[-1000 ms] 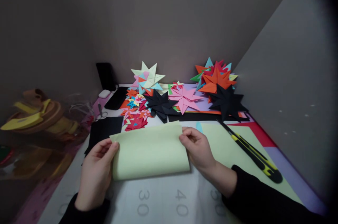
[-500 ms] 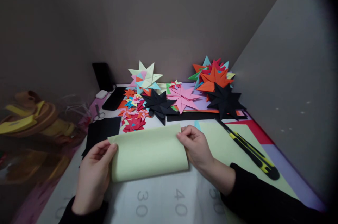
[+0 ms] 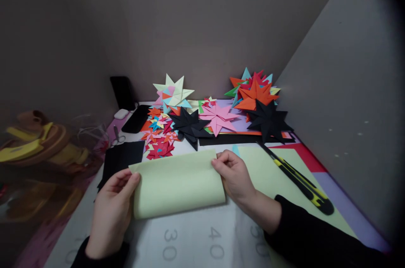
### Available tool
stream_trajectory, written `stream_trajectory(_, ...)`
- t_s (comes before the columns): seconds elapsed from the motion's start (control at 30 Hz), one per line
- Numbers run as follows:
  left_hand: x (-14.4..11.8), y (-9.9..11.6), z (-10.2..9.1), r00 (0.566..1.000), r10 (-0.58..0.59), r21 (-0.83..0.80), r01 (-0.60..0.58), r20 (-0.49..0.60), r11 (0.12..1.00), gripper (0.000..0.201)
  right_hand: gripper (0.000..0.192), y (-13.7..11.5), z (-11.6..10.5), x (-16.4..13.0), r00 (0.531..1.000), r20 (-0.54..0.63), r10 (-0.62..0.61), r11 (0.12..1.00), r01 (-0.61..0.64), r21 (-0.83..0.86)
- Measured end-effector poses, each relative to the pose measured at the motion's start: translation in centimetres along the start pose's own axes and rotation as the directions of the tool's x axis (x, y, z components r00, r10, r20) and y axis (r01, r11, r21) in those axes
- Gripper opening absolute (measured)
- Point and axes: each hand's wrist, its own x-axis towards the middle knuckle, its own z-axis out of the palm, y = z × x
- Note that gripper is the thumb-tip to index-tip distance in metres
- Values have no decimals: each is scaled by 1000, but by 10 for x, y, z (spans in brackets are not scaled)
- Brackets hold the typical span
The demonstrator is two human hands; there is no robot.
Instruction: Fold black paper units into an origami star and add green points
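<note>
A pale green sheet of paper [image 3: 177, 183] lies folded over on the white cutting mat [image 3: 196, 238], its loose edges at the far side. My left hand [image 3: 112, 209] pinches the sheet's far left corner. My right hand [image 3: 236, 175] pinches the far right corner. Both hands hold the two layers together at the top edge. Black sleeves cover both wrists.
A yellow and black utility knife [image 3: 297, 181] lies on a second pale green sheet [image 3: 268, 171] at the right. Several folded paper stars, black [image 3: 190, 127], pink [image 3: 218, 118], orange [image 3: 255, 95] and pale green [image 3: 172, 91], crowd the back. A black paper square [image 3: 122, 158], scissors [image 3: 117, 136] and a phone [image 3: 136, 118] lie at the left.
The view shifted slightly; my hands and the folded sheet stay almost still, with the top edges held together.
</note>
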Motion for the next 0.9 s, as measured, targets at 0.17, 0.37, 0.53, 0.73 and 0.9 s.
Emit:
stream_trajectory(0.17, 0, 1, 0, 1000, -7, -9, 7, -2, 1000, 41, 24, 0, 1, 1, 999, -44, 26, 997, -23, 73)
stream_trajectory(0.37, -1, 2, 2, 1000, -19, -8, 19, -19, 1000, 44, 24, 0, 1, 0, 1000, -29, 2, 996, 1, 92)
stream_trajectory(0.53, -1, 2, 1, 1000, -23, -8, 23, -19, 1000, 42, 23, 0, -1, -1, 999, -33, -34, 999, 35, 40)
stream_trajectory(0.73, 0, 1, 1, 999, -39, -6, 39, -31, 999, 43, 21, -4, 0, -1, 997, -44, -58, 998, 56, -34)
stream_trajectory(0.9, 0, 2, 2, 998, -51, 1, 51, -38, 999, 43, 19, -6, 1, -3, 994, -65, -82, 992, 75, -100)
